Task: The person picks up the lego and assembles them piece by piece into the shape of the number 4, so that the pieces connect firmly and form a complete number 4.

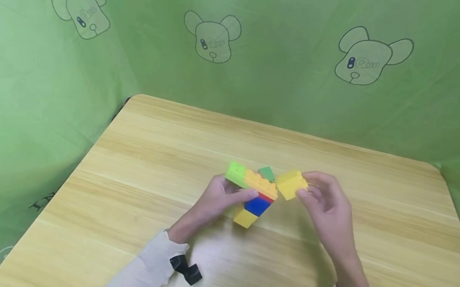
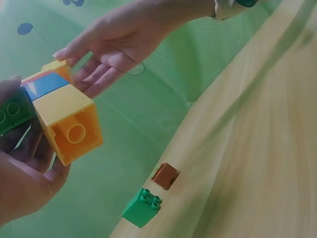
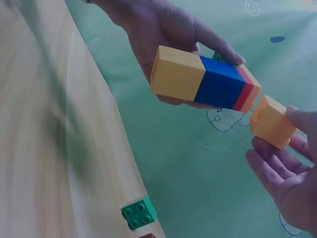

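Note:
My left hand (image 1: pixel 213 200) grips a stack of toy building bricks, its thumb along the near side. The stack has a light green brick (image 1: pixel 235 173) and an orange-yellow brick (image 1: pixel 260 182) on top. Below them come a thin red layer, a blue brick (image 1: pixel 258 205) and a yellow brick (image 1: pixel 245 218). Just right of the stack, my right hand (image 1: pixel 331 209) pinches a separate yellow brick (image 1: pixel 289 185) between thumb and fingers. In the right wrist view that yellow brick (image 3: pixel 274 122) is tilted, close to the stack's red end; whether they touch I cannot tell.
Behind the stack, a green brick (image 1: pixel 267 173) stands on the wooden table (image 1: pixel 163 156). A reddish-brown brick (image 2: pixel 165 176) lies beside it in the left wrist view. A green curtain (image 1: pixel 267 96) with printed bear heads surrounds the table. Black devices (image 1: pixel 186 269) sit at both wrists.

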